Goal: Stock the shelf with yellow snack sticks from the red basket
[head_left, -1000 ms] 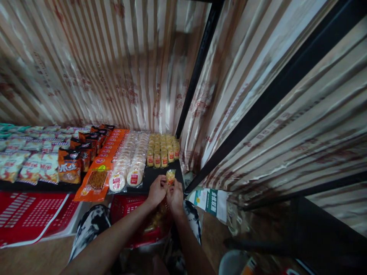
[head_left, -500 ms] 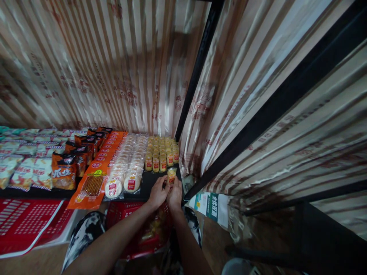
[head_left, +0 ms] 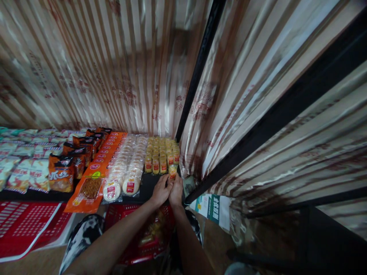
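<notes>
Between my two hands is a small yellow snack pack (head_left: 172, 171) with a red label, standing upright at the front of similar packs (head_left: 155, 163) lined up in rows. My left hand (head_left: 161, 191) is closed, its fingertips at the pack's lower left side. On the other side, my right hand (head_left: 176, 192) is closed round the pack's lower right. The hands hide the pack's bottom. To the left lie two rows of round white crackers (head_left: 132, 184) in clear wrap, then long orange packets (head_left: 91, 187) of brown sticks.
A black shelf (head_left: 149, 183) carries the snacks, with orange-black bags (head_left: 60, 172) and pale bags (head_left: 20, 172) farther left. Below are a red basket (head_left: 143, 254) between my knees and another red basket (head_left: 25, 225). Black posts (head_left: 197, 72) and a striped curtain (head_left: 129, 65) border the shelf.
Both hands have moved slightly forward with the snack pack, which now sits closer to the front of the rows of yellow packs.
</notes>
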Demonstrator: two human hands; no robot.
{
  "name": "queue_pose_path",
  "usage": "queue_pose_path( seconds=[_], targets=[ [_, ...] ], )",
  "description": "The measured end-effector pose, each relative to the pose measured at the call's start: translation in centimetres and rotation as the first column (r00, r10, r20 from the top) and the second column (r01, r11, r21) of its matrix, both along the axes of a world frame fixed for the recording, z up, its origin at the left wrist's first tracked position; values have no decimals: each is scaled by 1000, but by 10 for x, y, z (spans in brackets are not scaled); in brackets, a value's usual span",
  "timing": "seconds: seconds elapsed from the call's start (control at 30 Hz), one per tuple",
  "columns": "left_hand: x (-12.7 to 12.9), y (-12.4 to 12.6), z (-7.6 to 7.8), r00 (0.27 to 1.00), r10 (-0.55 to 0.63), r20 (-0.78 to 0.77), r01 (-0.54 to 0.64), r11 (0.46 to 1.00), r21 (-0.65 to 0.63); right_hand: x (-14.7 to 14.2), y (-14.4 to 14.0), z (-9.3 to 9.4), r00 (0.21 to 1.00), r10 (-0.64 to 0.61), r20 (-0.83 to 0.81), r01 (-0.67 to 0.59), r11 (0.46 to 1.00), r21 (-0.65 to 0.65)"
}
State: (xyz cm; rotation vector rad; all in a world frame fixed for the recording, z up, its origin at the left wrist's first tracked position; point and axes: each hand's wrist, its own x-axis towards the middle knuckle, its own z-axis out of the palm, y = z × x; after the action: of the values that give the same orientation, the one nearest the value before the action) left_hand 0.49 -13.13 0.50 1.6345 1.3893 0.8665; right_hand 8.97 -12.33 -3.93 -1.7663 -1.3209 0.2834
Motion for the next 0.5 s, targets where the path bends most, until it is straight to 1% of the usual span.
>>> queue_pose_path(
  seconds=[0.17,0.27,0.37,0.5],
  targets=[
    [3,7,7,999,21,-39,-22,999,-31,2,9,-1,1000,-18,-1,18,1000,23],
    [5,11,10,998,35,-61,-38,998,-46,2,14,-2,1000,-7,-5,8,1000,28],
    [6,15,10,996,51,-66,-55,997,-55,2,19,-2,999,13,-41,-11,999,46],
    [5,20,5,995,82,-52,-85,994,-67,3,26,-4,998,9,-69,-4,997,77]
  ],
)
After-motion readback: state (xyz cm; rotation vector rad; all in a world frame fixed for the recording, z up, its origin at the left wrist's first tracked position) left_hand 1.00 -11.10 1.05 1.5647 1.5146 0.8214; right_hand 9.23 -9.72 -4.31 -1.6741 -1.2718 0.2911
